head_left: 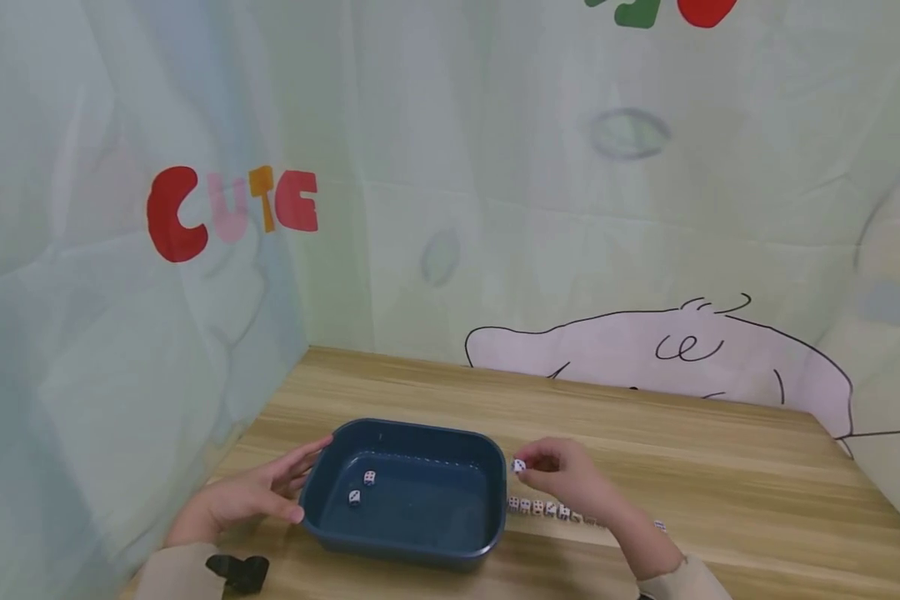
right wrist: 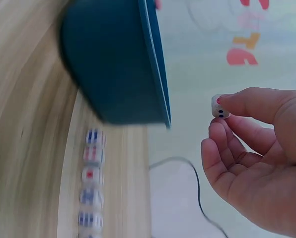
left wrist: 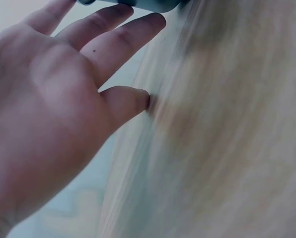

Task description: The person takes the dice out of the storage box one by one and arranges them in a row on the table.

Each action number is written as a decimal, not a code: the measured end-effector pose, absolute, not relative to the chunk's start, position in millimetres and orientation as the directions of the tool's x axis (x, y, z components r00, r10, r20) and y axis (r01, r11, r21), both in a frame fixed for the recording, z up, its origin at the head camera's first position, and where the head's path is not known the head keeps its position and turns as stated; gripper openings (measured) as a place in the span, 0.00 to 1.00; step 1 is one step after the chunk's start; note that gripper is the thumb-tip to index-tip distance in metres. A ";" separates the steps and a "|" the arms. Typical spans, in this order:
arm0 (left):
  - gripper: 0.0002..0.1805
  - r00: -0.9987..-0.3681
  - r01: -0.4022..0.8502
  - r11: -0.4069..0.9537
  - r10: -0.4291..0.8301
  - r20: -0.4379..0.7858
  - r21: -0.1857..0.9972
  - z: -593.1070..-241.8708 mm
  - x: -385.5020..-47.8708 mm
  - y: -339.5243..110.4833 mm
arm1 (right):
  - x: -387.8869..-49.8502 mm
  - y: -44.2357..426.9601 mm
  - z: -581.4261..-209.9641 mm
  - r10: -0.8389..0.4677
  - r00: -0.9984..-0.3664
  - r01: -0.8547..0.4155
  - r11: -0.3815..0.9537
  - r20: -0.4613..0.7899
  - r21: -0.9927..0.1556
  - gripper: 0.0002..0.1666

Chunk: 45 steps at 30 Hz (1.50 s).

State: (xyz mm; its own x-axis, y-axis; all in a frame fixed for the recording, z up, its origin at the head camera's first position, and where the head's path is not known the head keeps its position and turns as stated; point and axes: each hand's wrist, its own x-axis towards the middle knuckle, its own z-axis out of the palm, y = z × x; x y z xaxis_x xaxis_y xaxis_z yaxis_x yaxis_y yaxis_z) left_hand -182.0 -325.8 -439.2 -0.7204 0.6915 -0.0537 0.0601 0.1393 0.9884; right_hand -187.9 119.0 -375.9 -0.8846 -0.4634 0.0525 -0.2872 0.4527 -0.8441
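A dark blue rectangular tray point(head_left: 405, 546) sits on the wooden table, with two white dice inside: one die point(head_left: 370, 477) and, nearer, another die point(head_left: 354, 497). My left hand point(head_left: 251, 498) rests against the tray's left side, fingers spread and fairly straight; the left wrist view catches its fingertips at the tray's edge. Just beyond the tray's right rim, my right hand point(head_left: 570, 475) pinches a white die point(right wrist: 219, 106) between thumb and fingertip, held above the table. Below it runs a row of dice point(head_left: 538, 507), partly hidden behind the right hand and wrist.
At the right end of the row, past the wrist, a die point(head_left: 660, 526) shows. A black object point(head_left: 238, 573) lies over the left sleeve cuff. Printed cloth walls point(head_left: 390, 275) stand along the table's left and back edges.
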 end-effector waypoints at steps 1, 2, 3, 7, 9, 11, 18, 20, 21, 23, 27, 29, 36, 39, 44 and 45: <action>0.53 -0.720 0.060 0.139 0.692 -0.054 0.988 -439.4 -182.0 -325.8 | -187.8 125.4 -376.9 -0.457 -0.888 -0.281 0.453 0.050 -0.846 0.15; 0.53 -0.719 0.060 0.140 0.693 -0.055 0.988 -439.5 -181.9 -325.7 | -187.7 132.0 -378.0 -0.453 -0.890 -0.277 0.453 0.049 -0.848 0.15; 0.53 -0.719 0.059 0.142 0.693 -0.057 0.988 -439.4 -181.8 -325.6 | -187.4 138.5 -379.1 -0.449 -0.892 -0.275 0.452 0.050 -0.849 0.15; 0.53 -0.721 0.056 0.151 0.690 -0.065 0.987 -438.5 -182.0 -324.7 | -185.8 166.0 -385.4 -0.405 -0.913 -0.244 0.473 0.037 -0.846 0.16; 0.53 -0.722 0.055 0.151 0.688 -0.066 0.987 -438.3 -182.2 -324.2 | -184.0 180.4 -389.4 -0.385 -0.922 -0.233 0.485 0.034 -0.843 0.17; 0.53 -0.721 0.051 0.147 0.690 -0.065 0.988 -438.4 -182.3 -324.2 | -182.4 194.3 -393.5 -0.365 -0.931 -0.220 0.499 0.027 -0.838 0.18; 0.53 -0.717 0.041 0.137 0.693 -0.066 0.990 -438.4 -181.6 -324.4 | -177.3 236.5 -400.4 -0.288 -0.957 -0.176 0.561 0.008 -0.809 0.18; 0.53 -0.717 0.038 0.136 0.694 -0.068 0.990 -438.3 -181.6 -324.3 | -176.3 247.3 -401.1 -0.268 -0.963 -0.165 0.582 0.004 -0.796 0.18; 0.53 -0.716 0.037 0.136 0.695 -0.068 0.990 -438.4 -181.6 -324.4 | -176.1 253.0 -401.9 -0.261 -0.965 -0.164 0.593 0.005 -0.788 0.18; 0.53 -0.717 0.040 0.136 0.694 -0.066 0.990 -438.9 -181.9 -324.8 | -175.6 263.6 -404.2 -0.246 -0.969 -0.165 0.616 0.010 -0.770 0.18; 0.53 -0.720 0.044 0.141 0.691 -0.066 0.989 -440.0 -182.6 -325.6 | -175.0 284.3 -411.8 -0.227 -0.973 -0.177 0.669 0.029 -0.722 0.18; 0.53 -0.720 0.046 0.142 0.691 -0.066 0.989 -440.3 -182.8 -325.7 | -173.7 292.6 -416.0 -0.221 -0.975 -0.184 0.695 0.037 -0.695 0.16; 0.53 -0.721 0.046 0.153 0.689 -0.074 0.987 -440.1 -183.0 -326.5 | -169.7 305.8 -426.5 -0.233 -0.973 -0.174 0.732 -0.002 -0.658 0.14; 0.53 -0.723 0.035 0.154 0.686 -0.081 0.987 -439.8 -182.5 -326.4 | -169.2 307.2 -429.5 -0.262 -0.965 -0.171 0.706 -0.030 -0.687 0.15; 0.53 -0.726 0.016 0.160 0.680 -0.098 0.987 -438.5 -181.6 -325.7 | -170.6 308.0 -434.1 -0.281 -0.958 -0.172 0.704 -0.049 -0.690 0.15; 0.53 -0.726 0.017 0.160 0.680 -0.097 0.987 -438.4 -181.7 -325.7 | -170.9 307.8 -434.8 -0.275 -0.960 -0.170 0.716 -0.050 -0.678 0.15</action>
State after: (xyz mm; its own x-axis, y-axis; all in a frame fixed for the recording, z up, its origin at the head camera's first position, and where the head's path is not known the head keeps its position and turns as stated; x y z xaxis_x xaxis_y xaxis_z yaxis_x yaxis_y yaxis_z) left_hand -181.7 -325.7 -438.4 -0.7264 0.6803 -0.0973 0.0175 0.1599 0.9870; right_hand -170.9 307.8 -434.8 -0.9601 -0.2750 -0.0501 -0.1695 0.7155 -0.6777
